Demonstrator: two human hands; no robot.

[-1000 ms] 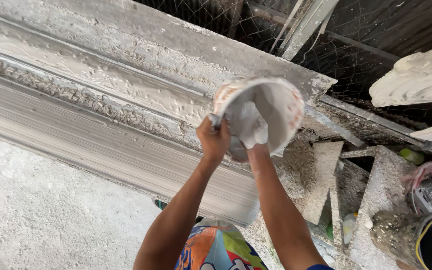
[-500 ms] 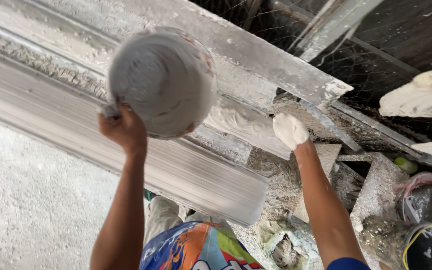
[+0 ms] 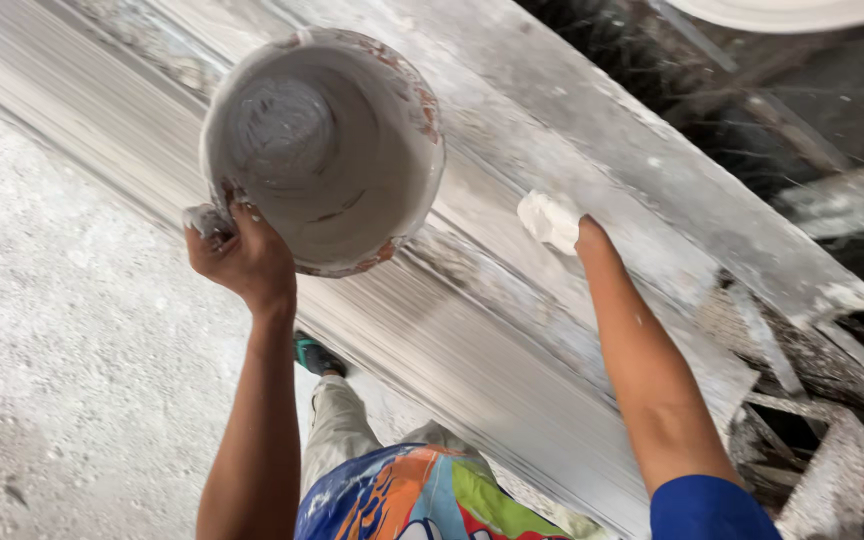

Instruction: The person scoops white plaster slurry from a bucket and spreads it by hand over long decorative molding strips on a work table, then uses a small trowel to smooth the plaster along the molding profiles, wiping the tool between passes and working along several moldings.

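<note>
My left hand (image 3: pixel 242 255) grips the rim of a round plaster-smeared bucket (image 3: pixel 327 150), held up with its mouth turned toward me; its inside is coated grey-white. My right hand (image 3: pixel 557 225), caked in white plaster, is pressed against a long grey moulded cornice strip (image 3: pixel 512 300) that runs diagonally across the view. The right hand appears to hold a lump of wet plaster against the strip's upper band.
A rough concrete floor (image 3: pixel 62 380) lies at the left. My legs and a colourful garment (image 3: pixel 422 495) show below. Rubble, broken plaster blocks (image 3: pixel 832 470) and dark wire mesh (image 3: pixel 712 110) crowd the right side. A white curved piece (image 3: pixel 792 10) sits at the top edge.
Both hands were together at the bucket a second ago. The left hand carried the bucket leftward, and the right hand, loaded with plaster, moved out onto the cornice strip.
</note>
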